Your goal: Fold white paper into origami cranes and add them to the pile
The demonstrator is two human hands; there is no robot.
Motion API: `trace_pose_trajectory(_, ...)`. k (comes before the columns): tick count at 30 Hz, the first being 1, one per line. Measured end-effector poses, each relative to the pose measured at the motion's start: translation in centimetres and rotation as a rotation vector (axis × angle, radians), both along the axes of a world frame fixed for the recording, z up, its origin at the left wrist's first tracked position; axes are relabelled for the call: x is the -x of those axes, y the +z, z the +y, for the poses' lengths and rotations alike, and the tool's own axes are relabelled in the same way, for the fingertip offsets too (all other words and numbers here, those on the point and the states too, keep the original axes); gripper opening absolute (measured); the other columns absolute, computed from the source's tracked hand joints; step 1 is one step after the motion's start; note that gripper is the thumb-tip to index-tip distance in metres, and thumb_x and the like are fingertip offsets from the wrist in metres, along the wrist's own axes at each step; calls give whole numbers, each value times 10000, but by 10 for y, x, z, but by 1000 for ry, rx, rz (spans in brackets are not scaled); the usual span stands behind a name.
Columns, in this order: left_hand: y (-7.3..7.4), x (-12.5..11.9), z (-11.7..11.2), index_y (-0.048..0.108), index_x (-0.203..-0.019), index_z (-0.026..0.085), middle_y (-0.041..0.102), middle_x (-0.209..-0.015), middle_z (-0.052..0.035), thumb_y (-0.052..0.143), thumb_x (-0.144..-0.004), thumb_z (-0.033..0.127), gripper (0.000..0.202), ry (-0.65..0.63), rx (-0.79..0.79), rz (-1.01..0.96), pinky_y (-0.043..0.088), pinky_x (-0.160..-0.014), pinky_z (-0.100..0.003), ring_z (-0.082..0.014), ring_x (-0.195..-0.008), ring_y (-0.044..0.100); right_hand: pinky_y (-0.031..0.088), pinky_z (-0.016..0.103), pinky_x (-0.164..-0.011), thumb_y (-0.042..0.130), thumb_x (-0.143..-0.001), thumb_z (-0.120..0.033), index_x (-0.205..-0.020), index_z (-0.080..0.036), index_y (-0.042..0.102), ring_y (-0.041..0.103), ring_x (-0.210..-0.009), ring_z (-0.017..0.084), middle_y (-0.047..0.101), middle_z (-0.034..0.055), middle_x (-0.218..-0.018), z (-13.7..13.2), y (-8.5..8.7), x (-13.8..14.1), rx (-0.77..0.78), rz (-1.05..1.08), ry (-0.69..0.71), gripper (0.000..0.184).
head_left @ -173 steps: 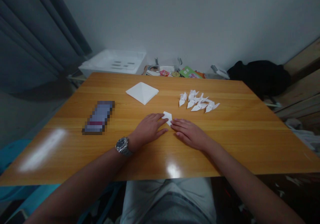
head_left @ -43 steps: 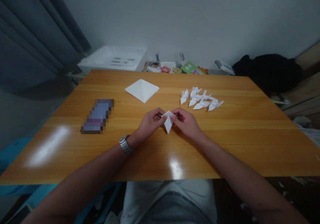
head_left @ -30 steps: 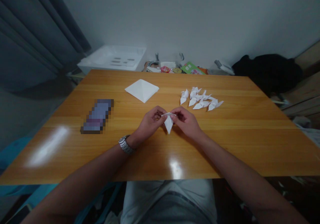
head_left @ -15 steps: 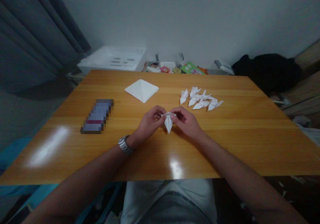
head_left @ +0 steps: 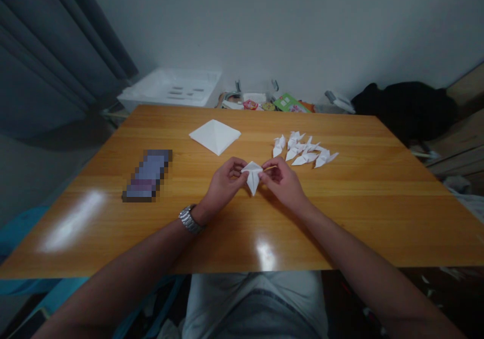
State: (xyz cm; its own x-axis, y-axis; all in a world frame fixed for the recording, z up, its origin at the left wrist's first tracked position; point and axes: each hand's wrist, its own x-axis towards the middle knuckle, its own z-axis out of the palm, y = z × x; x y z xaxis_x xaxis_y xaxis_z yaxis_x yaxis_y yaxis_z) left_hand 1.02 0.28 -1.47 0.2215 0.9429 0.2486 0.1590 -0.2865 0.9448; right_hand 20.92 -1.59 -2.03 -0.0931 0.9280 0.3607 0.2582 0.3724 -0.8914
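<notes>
Between my hands, just above the wooden table [head_left: 212, 248], is a small white folded paper [head_left: 252, 178], kite-shaped with its narrow point toward me and a crease or slit down its middle. My left hand [head_left: 229, 178] pinches its left edge between thumb and fingers. On the right edge, my right hand [head_left: 280, 179] has a similar pinch. Several white folded paper cranes [head_left: 305, 150] lie beyond my right hand. White paper sheets [head_left: 215, 136], diamond-shaped as they lie, rest beyond my left hand.
A blurred-out phone [head_left: 148, 175] lies on the table's left side. Behind the far edge stand a white plastic tray [head_left: 151, 94] and a green packet [head_left: 289, 103] among small items. A dark cloth heap [head_left: 404, 110] is at the back right, and a blue stool [head_left: 64, 298] below left.
The folded paper has tilted and shifted slightly up and left, so its broad upper flap shows as a triangle. Both hands keep hold at its sides, their fingers a little farther apart.
</notes>
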Motion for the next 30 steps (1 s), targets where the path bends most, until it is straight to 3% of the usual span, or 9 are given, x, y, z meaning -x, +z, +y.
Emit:
trace_pose_trajectory(4, 0, 0, 1, 597, -1019, 170, 691, -997, -42, 674, -879, 311, 213, 24, 48, -22, 569, -689, -244, -138, -788, 683, 566, 325, -762, 691, -906, -326, -906, -227, 667, 631, -882, 195, 610, 48, -957, -3, 10, 0, -159, -177, -46, 101)
trace_pose_trajectory(6, -1, 0, 0, 602, -1027, 168, 692, -1028, -56, 682, -885, 341, 237, 8, 61, -36, 586, -694, -254, -155, -829, 699, 577, 331, -764, 680, -916, -330, -971, -229, 699, 640, -877, 196, 624, 54, -971, -5, 13, 1, -142, -192, -26, 116)
trace_pose_trajectory(11, -6, 1, -1, 637, -1080, 173, 717, -1100, -78, 722, -883, 395, 308, -62, 5, -20, 604, -867, -320, -194, -977, 713, 595, 359, -812, 677, -926, -381, -1080, -238, 725, 677, -941, 213, 679, 75, -1056, -6, 10, 4, -60, -175, 48, 215)
trace_pose_trajectory(16, -5, 3, 0, 675, -1179, 188, 720, -1168, -87, 612, -977, 368, 278, -102, -100, 83, 573, -957, -353, -198, -1060, 693, 591, 356, -807, 746, -865, -451, -1066, -229, 733, 688, -927, 220, 696, 80, -1040, -2, 5, 2, 1, -123, 44, 299)
trace_pose_trajectory(21, -4, 2, -3, 723, -1131, 224, 713, -1107, -63, 579, -992, 264, 204, -89, -266, 190, 563, -961, -352, -185, -1060, 665, 563, 325, -754, 734, -867, -471, -969, -206, 742, 673, -862, 211, 707, 72, -946, -2, 6, 2, 15, -145, 5, 284)
trace_pose_trajectory(26, -4, 3, -2, 674, -1174, 204, 691, -1139, -79, 635, -958, 316, 247, -48, -149, 106, 611, -842, -306, -184, -1026, 680, 549, 327, -778, 689, -897, -468, -934, -193, 750, 678, -825, 202, 741, 60, -914, 1, 3, 0, 111, -44, -11, 284)
trace_pose_trajectory(30, -5, 3, 1, 616, -1223, 188, 668, -1183, -98, 713, -890, 336, 377, 18, -97, 42, 610, -863, -320, -189, -1027, 672, 552, 325, -769, 704, -875, -495, -951, -191, 746, 685, -815, 203, 754, 47, -906, 2, 1, 0, 199, 63, 39, 316)
